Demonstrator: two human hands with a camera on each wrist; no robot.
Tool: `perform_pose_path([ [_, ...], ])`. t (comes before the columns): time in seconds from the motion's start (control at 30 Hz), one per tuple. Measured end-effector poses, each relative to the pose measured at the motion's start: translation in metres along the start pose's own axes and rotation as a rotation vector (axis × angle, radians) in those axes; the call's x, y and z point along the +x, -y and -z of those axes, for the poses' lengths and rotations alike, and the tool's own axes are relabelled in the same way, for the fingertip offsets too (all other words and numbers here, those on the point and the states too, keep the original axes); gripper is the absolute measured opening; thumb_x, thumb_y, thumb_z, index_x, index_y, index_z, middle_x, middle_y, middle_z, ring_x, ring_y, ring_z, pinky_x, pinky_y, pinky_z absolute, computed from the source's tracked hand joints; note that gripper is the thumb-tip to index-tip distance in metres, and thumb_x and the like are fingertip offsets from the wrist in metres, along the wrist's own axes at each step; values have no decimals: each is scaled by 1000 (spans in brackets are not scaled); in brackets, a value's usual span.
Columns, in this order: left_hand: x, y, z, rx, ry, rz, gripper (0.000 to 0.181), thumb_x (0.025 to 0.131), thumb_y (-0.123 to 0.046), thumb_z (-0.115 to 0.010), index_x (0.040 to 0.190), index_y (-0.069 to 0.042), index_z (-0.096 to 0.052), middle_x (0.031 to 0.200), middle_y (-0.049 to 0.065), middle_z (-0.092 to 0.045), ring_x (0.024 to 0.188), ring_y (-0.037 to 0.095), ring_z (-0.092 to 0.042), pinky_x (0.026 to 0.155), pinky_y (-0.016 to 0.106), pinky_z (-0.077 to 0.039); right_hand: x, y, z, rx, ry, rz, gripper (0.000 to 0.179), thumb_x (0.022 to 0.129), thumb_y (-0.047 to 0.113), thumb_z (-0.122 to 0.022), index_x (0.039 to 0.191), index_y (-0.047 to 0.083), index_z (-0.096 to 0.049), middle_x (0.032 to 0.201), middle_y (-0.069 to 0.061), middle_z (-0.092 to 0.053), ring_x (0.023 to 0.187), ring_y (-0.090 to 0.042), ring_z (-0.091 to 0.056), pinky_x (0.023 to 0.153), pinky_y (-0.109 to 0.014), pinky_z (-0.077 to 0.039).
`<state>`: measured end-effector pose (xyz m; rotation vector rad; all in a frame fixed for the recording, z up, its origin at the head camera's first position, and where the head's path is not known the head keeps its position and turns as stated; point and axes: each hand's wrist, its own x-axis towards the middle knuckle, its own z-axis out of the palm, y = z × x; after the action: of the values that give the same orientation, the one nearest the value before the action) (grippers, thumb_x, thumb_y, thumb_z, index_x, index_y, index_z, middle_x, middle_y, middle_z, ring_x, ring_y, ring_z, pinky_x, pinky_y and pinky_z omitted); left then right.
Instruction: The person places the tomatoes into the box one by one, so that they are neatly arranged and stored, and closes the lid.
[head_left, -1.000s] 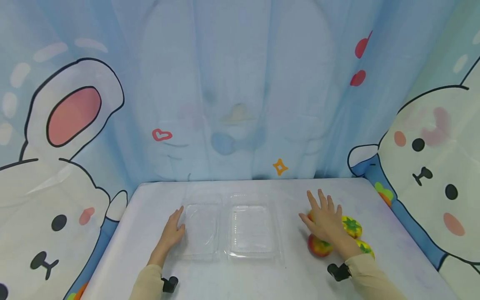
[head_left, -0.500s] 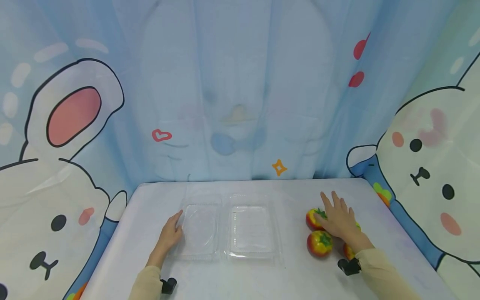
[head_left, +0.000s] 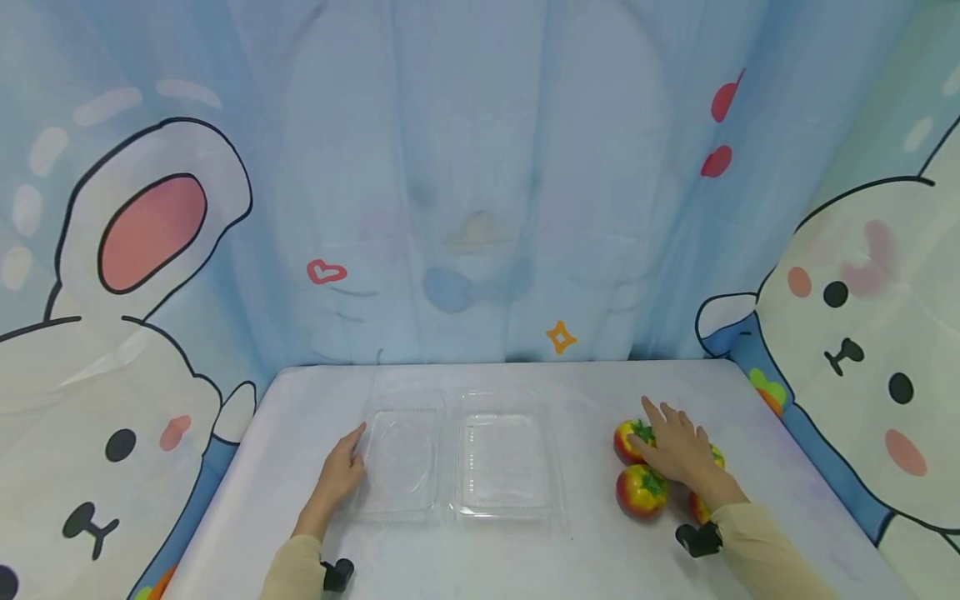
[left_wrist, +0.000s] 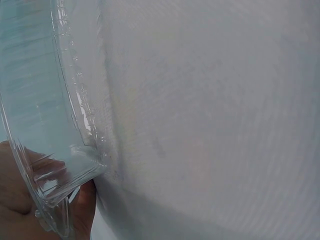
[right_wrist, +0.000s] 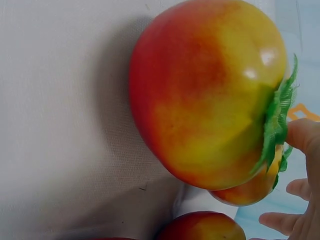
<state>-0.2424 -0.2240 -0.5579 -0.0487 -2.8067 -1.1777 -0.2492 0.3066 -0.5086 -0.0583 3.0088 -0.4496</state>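
My left hand (head_left: 341,473) is at the left edge of a clear plastic clamshell box (head_left: 405,458). In the left wrist view, the box's plastic corner (left_wrist: 75,165) lies between the fingers, some of which show through it. My right hand (head_left: 678,450) is spread low over several red-and-yellow persimmons with green leafy tops. One persimmon (head_left: 641,492) sits in front of the hand, and another persimmon (head_left: 628,440) is by its thumb. The persimmons to the right are partly hidden by hand and wrist. The right wrist view has a large persimmon (right_wrist: 205,95) close up, with fingertips near its leaves.
The other half of the open clear box (head_left: 506,462) lies to the right of the left half, on a table with a white cloth (head_left: 510,562). Behind the table hangs a blue curtain (head_left: 480,167) printed with cartoon rabbits.
My right hand has moved right and then lowered a little over the persimmons, uncovering the two on the left. My left hand stays at the box's edge, nearly still.
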Motion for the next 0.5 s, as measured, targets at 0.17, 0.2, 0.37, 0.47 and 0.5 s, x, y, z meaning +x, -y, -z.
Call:
perform_pose_path([
  [0.17, 0, 0, 0, -7, -3, -3, 55, 91, 4, -40, 146, 6, -39, 145, 32, -41, 136, 48, -37, 114, 57, -30, 0, 0, -2, -14, 9, 21, 87, 95, 54, -53, 151, -6, -24, 145, -44, -25, 130, -66, -20, 103, -81, -13],
  [0.2, 0, 0, 0, -6, -2, -3, 55, 91, 4, -40, 146, 6, -39, 145, 32, -41, 136, 48, -37, 114, 57, -30, 0, 0, -3, -18, 9, 26, 87, 95, 54, -53, 151, -6, -24, 145, -44, -27, 130, -66, -21, 103, -81, -14],
  [0.37, 0, 2, -1, -11, -3, -5, 55, 91, 5, -41, 146, 6, -39, 145, 32, -42, 135, 48, -38, 114, 57, -30, 1, 0, -7, -30, 12, 33, 86, 95, 56, -52, 149, -6, -29, 141, -41, -36, 128, -64, -27, 103, -81, -15],
  [0.47, -1, 4, -1, -17, -10, -16, 54, 91, 6, -41, 145, 7, -40, 144, 33, -43, 135, 49, -38, 113, 57, -31, 0, 1, -7, -32, 21, 34, 86, 94, 57, -51, 149, -6, -30, 140, -41, -39, 128, -63, -29, 103, -81, -15],
  [0.5, -1, 4, -1, -20, -10, -17, 54, 91, 6, -41, 145, 7, -40, 144, 33, -43, 135, 49, -38, 113, 57, -31, -1, 2, -7, -32, 24, 35, 86, 94, 58, -52, 149, -6, -30, 140, -40, -39, 127, -62, -29, 104, -81, -15],
])
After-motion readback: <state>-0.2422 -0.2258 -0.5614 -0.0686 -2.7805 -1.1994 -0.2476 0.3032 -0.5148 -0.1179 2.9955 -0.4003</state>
